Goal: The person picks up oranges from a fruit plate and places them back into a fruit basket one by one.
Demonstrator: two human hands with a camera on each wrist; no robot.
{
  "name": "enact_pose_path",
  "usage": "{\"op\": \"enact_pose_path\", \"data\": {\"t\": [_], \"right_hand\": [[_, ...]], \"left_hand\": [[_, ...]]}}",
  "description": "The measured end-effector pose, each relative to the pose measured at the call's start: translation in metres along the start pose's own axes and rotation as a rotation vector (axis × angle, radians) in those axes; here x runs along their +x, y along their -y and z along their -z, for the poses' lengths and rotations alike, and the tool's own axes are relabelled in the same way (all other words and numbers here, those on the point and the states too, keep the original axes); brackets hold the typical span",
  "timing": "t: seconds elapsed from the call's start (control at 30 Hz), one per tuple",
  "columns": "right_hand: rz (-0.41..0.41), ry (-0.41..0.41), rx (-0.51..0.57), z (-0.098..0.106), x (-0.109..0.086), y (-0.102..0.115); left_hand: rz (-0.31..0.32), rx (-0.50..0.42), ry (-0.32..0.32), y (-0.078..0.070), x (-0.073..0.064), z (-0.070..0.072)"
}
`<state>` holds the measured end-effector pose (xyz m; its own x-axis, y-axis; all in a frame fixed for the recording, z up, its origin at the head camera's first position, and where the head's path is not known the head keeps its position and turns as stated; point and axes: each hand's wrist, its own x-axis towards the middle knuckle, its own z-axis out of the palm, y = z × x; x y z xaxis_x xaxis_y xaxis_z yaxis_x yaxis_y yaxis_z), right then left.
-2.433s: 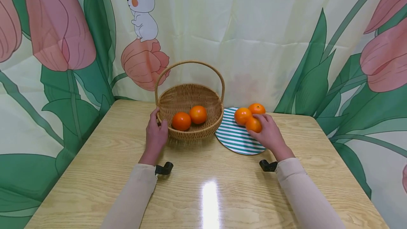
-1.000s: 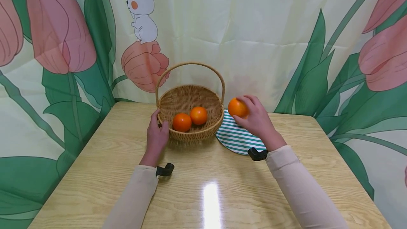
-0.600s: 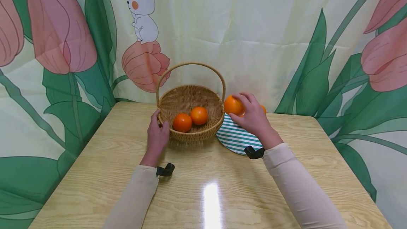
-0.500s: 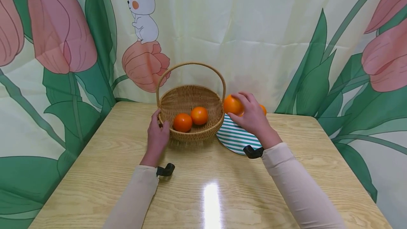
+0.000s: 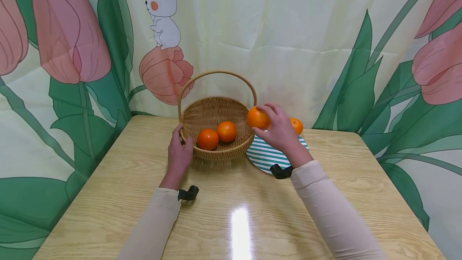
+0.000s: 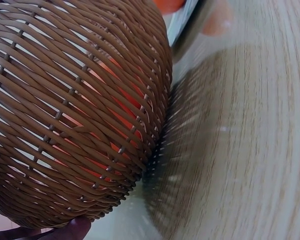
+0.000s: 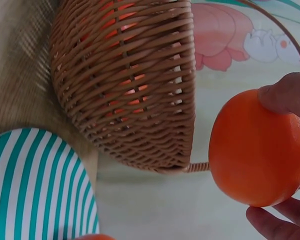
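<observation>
My left hand [image 5: 180,153] grips the left rim of a wicker basket [image 5: 196,109] with a tall arched handle. In the left wrist view its fingertips touch the weave. Two deep-orange round fruits, a front one [image 5: 207,139] and a back one [image 5: 226,131], lie inside. My right hand [image 5: 280,131] holds an orange [image 5: 258,118] between thumb and fingers, off the table near the basket's right rim. In the right wrist view, the held orange [image 7: 257,150] is smooth and glossy, beside the basket wall [image 7: 135,90].
A round green-and-white striped mat [image 5: 267,157] lies right of the basket. Another orange [image 5: 296,126] is on its far side, partly behind my right hand. A printed curtain [image 5: 288,31] hangs behind the wooden table [image 5: 205,220].
My right hand has lifted an orange off the striped mat and moved it left to the basket's right rim. My left hand has stayed on the basket.
</observation>
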<state>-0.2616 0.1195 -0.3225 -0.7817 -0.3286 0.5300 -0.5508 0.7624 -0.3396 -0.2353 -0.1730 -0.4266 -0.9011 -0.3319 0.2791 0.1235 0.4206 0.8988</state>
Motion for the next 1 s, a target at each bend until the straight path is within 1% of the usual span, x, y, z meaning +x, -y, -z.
{"op": "enact_pose_path", "data": {"t": [0.23, 0.6, 1.0], "right_hand": [[0.009, 0.005, 0.008, -0.007, 0.003, 0.003], [0.008, 0.021, 0.026, -0.015, 0.004, 0.008], [0.031, 0.078, 0.07, -0.026, 0.007, 0.018]], "left_hand": [[0.001, 0.001, -0.009, 0.0, 0.0, 0.0], [0.013, -0.013, 0.001, 0.0, 0.001, 0.0], [0.008, 0.004, -0.004, 0.0, 0.0, 0.0]]}}
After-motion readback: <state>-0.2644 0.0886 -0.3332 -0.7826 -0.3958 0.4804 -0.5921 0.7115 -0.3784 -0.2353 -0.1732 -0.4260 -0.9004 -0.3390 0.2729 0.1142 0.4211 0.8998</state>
